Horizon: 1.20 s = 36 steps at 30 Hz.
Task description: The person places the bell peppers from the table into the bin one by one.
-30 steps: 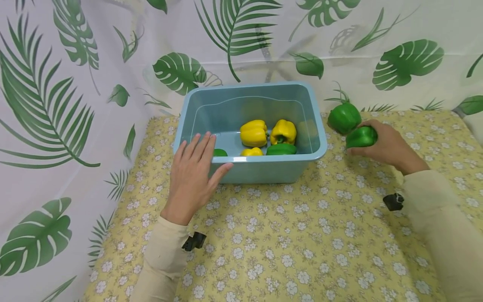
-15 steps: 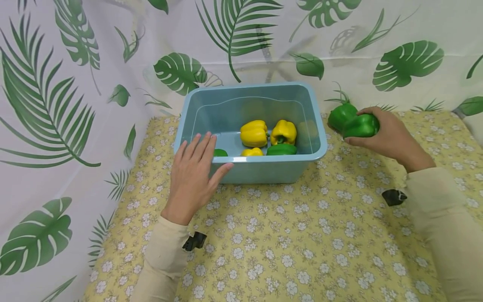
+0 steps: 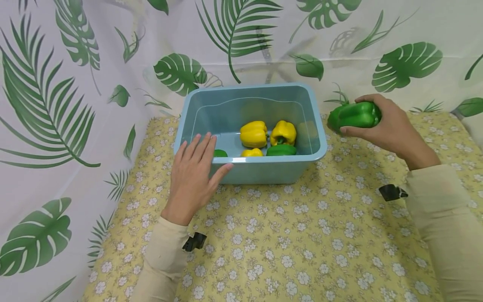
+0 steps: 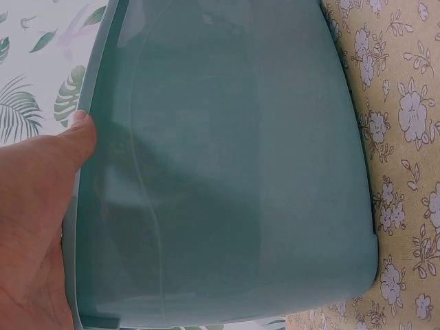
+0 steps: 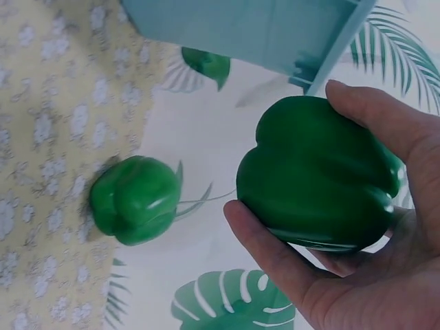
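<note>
My right hand (image 3: 396, 128) grips a green bell pepper (image 3: 362, 114), raised off the table with the thumb on one side and the fingers on the other. In the right wrist view, a second green bell pepper (image 5: 135, 199) sits on the table below and apart from it. The held pepper partly covers that one in the head view. My left hand (image 3: 190, 180) rests on the near left rim of a blue plastic bin (image 3: 245, 87), its fingers stretched over the edge. Inside lie yellow bell peppers (image 3: 253, 134) and green bell peppers (image 3: 281, 150), some partly hidden by the front wall.
A yellow floral cloth (image 3: 264, 235) covers the table. Behind and to the left hangs a white leaf-print curtain (image 3: 271, 42). The bin stands near the back curtain, left of the right hand.
My right hand has lifted the green bell pepper upward, away from the tablecloth, and it now overlaps the other green pepper in the head view. The left hand stays still on the rim.
</note>
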Tool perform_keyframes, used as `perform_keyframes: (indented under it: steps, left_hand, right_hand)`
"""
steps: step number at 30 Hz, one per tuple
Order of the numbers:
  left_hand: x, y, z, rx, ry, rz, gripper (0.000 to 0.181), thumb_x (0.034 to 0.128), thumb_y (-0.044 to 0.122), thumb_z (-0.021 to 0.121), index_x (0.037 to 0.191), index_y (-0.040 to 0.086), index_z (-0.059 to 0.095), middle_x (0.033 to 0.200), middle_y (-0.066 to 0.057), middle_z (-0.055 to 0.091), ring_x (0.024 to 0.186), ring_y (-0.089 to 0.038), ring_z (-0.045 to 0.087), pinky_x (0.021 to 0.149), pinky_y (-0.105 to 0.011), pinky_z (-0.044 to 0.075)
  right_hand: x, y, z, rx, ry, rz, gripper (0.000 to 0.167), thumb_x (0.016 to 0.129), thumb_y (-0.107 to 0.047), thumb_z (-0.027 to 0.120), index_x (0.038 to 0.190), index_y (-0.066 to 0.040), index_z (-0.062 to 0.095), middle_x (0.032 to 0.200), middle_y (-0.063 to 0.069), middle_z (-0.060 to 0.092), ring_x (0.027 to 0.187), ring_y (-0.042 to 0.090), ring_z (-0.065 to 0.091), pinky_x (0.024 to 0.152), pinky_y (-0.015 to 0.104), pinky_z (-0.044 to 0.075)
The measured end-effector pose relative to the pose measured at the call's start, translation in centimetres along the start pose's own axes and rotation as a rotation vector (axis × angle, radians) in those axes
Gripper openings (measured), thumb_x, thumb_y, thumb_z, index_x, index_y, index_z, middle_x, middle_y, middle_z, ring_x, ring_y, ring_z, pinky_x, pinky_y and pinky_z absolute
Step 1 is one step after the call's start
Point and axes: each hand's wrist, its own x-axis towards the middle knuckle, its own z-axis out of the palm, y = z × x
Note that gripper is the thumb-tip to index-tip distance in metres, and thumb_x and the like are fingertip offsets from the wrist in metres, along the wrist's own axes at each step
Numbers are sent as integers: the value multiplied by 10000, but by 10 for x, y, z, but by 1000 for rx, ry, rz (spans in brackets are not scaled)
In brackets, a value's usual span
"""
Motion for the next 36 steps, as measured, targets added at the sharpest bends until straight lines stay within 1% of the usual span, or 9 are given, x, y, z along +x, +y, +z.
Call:
perform_keyframes:
  steps: [6,12,14,20,23,25,29,33,36]
  left_hand:
    - [0,0,0,-3,-1,-4,758,998,522,573,1560,46,393,1577,-141,416,1481,-331,332,1247,-481,146]
    - [-1,-1,0,-3,1,1,755,1009,540,544,1561,47,391,1577,-141,414,1481,-331,332,1247,-481,147]
    - [-1,-1,0,-4,4,3,757,1018,561,510,1560,46,391,1577,-141,414,1481,-331,332,1247,-480,147]
    - [-1,-1,1,-8,15,8,808,1028,652,332,1559,46,394,1576,-143,417,1479,-334,335,1249,-474,143]
    - [-1,-1,1,-8,14,7,821,1026,663,295,1560,48,393,1575,-143,418,1478,-335,337,1249,-474,142]
    - [0,-1,1,-5,13,6,818,1025,662,304,1560,49,394,1575,-142,418,1477,-335,338,1248,-476,146]
    - [0,-1,1,-4,10,6,783,1029,627,391,1558,49,398,1576,-141,418,1477,-335,338,1246,-481,151]
    - [0,-1,1,-6,9,4,758,1022,578,484,1556,48,401,1576,-142,417,1476,-336,340,1245,-483,152]
    - [0,-1,1,-4,9,3,755,1017,564,508,1556,47,401,1575,-143,418,1476,-336,340,1245,-484,154]
  right_hand:
    - [-2,-10,-1,12,27,-3,826,894,-366,786,1549,-89,366,1441,268,429,1174,465,488,831,602,457]
    - [-4,-18,-1,19,56,-13,809,880,-359,803,1539,-125,397,1438,241,452,1158,405,500,764,413,468]
    - [-4,-21,-2,26,65,-12,803,879,-358,804,1538,-138,402,1438,232,456,1151,384,499,756,385,457]
    - [-2,-27,-2,57,97,0,798,878,-374,800,1545,-185,406,1457,207,448,1146,342,479,777,409,442]
    - [-2,-30,-1,65,113,-5,789,873,-372,803,1542,-210,417,1461,195,450,1130,315,477,771,375,441]
    - [-2,-32,0,72,122,-12,784,870,-362,808,1539,-223,423,1460,191,451,1113,292,477,762,334,441]
    - [-2,-36,1,89,140,-25,771,865,-336,816,1528,-225,437,1449,181,459,1080,241,473,735,255,431]
    - [-3,-40,2,114,148,-32,762,865,-322,818,1522,-230,443,1447,170,457,1083,229,467,746,262,430]
    - [-4,-43,3,133,152,-38,756,865,-311,819,1519,-232,447,1444,167,456,1089,228,467,755,264,429]
